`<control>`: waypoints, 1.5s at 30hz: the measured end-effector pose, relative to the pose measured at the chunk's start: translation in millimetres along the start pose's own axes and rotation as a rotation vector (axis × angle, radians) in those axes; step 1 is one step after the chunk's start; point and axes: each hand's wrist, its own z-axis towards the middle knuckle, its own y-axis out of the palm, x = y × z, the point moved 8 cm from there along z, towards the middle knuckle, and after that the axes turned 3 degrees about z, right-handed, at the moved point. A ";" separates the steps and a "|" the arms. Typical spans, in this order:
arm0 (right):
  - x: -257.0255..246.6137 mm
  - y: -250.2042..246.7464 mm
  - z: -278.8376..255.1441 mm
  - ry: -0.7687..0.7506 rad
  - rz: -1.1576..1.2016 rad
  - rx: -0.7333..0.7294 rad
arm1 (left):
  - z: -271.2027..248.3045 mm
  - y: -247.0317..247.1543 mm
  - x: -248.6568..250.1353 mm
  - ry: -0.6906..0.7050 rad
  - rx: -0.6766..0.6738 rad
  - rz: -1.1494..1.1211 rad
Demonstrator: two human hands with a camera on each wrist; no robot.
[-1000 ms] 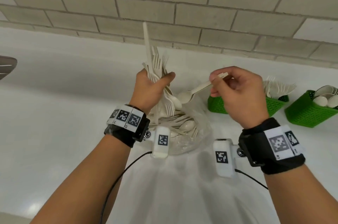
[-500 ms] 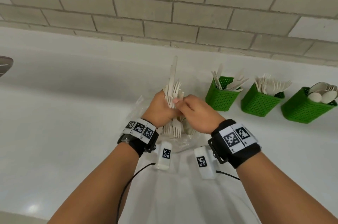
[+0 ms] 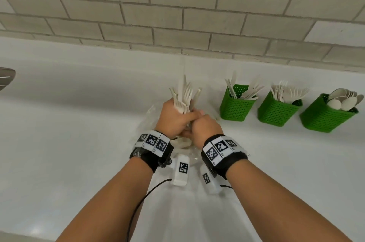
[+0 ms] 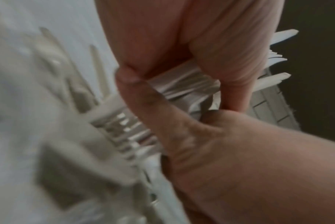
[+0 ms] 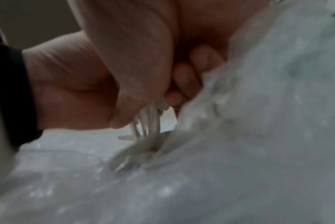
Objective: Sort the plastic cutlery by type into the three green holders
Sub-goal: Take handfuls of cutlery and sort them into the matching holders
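My left hand is clenched round a mixed bundle of forks and knives, held upright with the heads fanned above my fist so I can read each type. I hold it over the bag, which lies on the counter near the middle, toward the wall; anything that slips should fall back among the unsorted pieces. In the left wrist view the handles are pinned between my thumb and curled fingers.

My right hand presses against the left from below, fingers curled in at the lower ends of the bundle. The right wrist view shows fork tines sticking out under my fist; whether I am pinching a single piece I cannot tell.

Along the back edge to the right stand the knife holder, fork holder and spoon holder, each part filled, heads up. My judgement: I am working one piece loose for its holder.
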 end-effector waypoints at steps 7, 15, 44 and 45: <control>4.0 2.4 -2.6 0.029 0.365 -0.046 | -4.6 -14.7 -19.9 -0.059 0.016 0.046; 5.1 -15.5 -6.1 0.001 0.392 0.044 | -8.8 4.6 39.3 0.101 0.099 0.078; 221.5 -204.3 -126.4 -0.112 0.514 0.617 | -33.4 229.2 29.0 0.068 -0.198 -0.063; 220.2 -184.1 -121.4 -0.110 0.493 0.547 | -33.9 234.7 33.6 0.096 -0.227 -0.048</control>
